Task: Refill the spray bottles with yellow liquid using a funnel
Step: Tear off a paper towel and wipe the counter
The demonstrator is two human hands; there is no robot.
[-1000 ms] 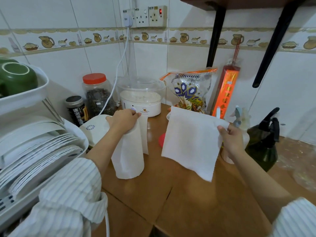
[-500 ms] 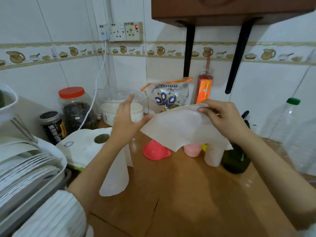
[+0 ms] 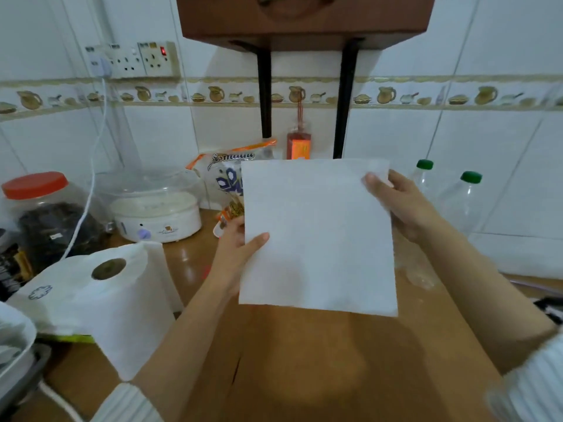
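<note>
A white square paper towel sheet (image 3: 316,236) is held up flat above the brown counter (image 3: 320,360). My left hand (image 3: 236,248) pinches its left edge low down, thumb on the front. My right hand (image 3: 399,202) pinches its upper right corner. The sheet hides the spray bottles and most of the funnel; only a sliver of red (image 3: 207,271) shows by my left wrist.
A paper towel roll (image 3: 103,296) stands at the left with a loose tail. Behind it are a red-lidded jar (image 3: 45,214), a white cooker (image 3: 158,211) and a snack bag (image 3: 225,175). Two clear green-capped bottles (image 3: 457,202) stand at the right. A dark shelf (image 3: 301,19) hangs overhead.
The sheet was torn off the roll, then drawn between both hands; now it is spread flat and upright in front of me. My view has swung right and closer to the wall.
</note>
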